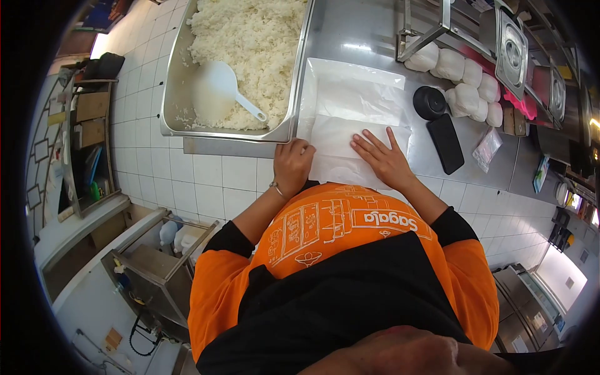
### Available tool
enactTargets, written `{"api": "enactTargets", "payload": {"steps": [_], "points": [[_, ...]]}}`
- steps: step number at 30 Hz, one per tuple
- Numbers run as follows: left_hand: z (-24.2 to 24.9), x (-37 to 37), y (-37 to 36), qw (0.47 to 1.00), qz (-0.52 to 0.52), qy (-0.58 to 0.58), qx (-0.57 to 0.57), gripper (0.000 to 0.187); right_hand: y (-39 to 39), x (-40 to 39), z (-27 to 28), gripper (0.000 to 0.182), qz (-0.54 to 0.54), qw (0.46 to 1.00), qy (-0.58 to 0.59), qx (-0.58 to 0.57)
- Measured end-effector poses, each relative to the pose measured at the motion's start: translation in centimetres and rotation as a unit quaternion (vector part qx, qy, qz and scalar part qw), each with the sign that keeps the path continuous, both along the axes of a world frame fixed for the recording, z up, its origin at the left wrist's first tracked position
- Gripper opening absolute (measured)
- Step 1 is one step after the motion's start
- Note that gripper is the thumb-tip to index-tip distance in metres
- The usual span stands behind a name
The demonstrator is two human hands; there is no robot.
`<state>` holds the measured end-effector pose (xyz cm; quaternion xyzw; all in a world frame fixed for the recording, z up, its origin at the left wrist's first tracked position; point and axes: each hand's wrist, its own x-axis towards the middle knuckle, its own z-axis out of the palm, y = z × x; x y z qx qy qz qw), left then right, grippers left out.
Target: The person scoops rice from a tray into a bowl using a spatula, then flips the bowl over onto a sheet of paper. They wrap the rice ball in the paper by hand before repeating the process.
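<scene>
White wrapping sheets (359, 94) lie stacked and overlapping at the front edge of the steel counter, glossy like plastic or waxed paper. My right hand (384, 156) is open, its fingers spread flat on the near part of the top sheet. Curled closed, my left hand (294, 167) is at the left edge of the sheets, just below the corner of a deep steel pan (226, 132). Whether its fingers pinch a sheet edge is hidden. Cooked white rice (256, 37) fills much of the pan, and a pale rice paddle (220, 84) rests on it.
A black round container (430, 102) and a black phone (445, 144) lie right of the sheets. Beyond them are several white wrapped bundles (465, 99), a small plastic packet (487, 149) and a metal rack (431, 28) with steel lids (512, 53).
</scene>
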<state>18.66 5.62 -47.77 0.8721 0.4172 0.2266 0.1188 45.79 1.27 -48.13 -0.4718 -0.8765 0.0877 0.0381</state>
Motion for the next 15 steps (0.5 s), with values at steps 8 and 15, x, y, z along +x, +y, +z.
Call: {"api": "enactTargets", "payload": {"steps": [8, 15], "points": [[1.1, 4.6, 0.6, 0.987, -0.108, 0.021, -0.121, 0.057, 0.1, 0.2, 0.2, 0.059, 0.004, 1.0, 0.001, -0.001], [-1.1, 3.4, -0.3, 0.981, -0.138, 0.091, -0.1, 0.064, -2.9, 3.3, -1.7, 0.057, -0.057, 0.998, 0.025, -0.011]]}}
